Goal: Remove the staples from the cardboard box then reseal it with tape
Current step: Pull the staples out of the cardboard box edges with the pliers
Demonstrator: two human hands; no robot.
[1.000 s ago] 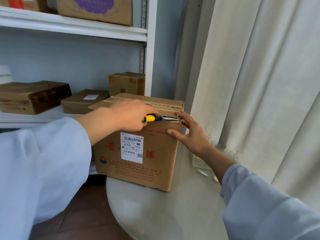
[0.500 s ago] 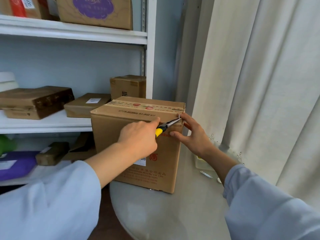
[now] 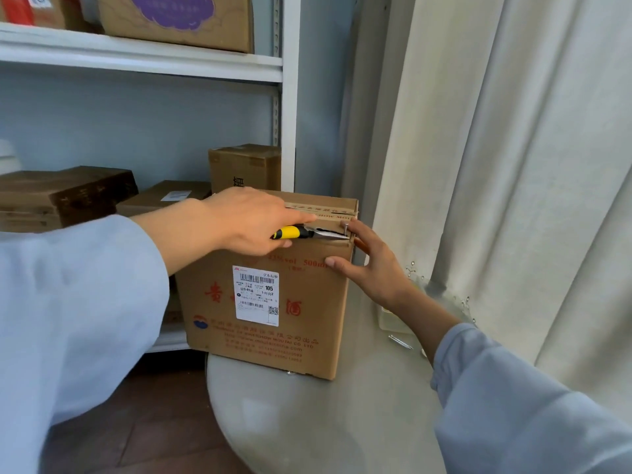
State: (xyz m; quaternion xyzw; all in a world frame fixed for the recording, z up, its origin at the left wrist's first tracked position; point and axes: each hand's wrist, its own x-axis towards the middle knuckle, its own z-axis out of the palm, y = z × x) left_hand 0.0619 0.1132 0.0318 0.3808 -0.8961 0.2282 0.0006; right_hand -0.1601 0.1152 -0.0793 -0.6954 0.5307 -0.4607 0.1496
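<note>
Head view: cardboard box (image 3: 273,302) stands upright on the round pale bench (image 3: 342,422), near its back edge, just beside the shelf unit (image 3: 289,97) and the cream curtain (image 3: 513,165). White shipping label (image 3: 256,295) on the box's front face, red print around it. Strip of tape (image 3: 321,208) runs along the top seam.

Left hand (image 3: 253,220) comes in from the left over the box's top front edge, fingers curled round the yellow handle of the pliers (image 3: 307,231). Pliers lie roughly level along the upper front face, nose pointing right, tip at the top right corner of the box. Small metal staple (image 3: 346,228) stands out of the cardboard at that corner, right at the plier tip; can't tell if the nose actually grips it.

Right hand (image 3: 369,265) is at the box's right front corner, fingers spread and mostly straight. Thumb presses the front face below the pliers, index finger reaches up to just beside the staple, remaining fingers go round the right side. It holds nothing, just braces the box.

Both arms in light blue sleeves. On the bench right of the box, partly behind the right forearm: a small pale tray (image 3: 393,323) and a loose nail-like metal piece (image 3: 400,342). Shelves behind carry several other brown boxes; the one on the top shelf has a purple mark (image 3: 174,8).
</note>
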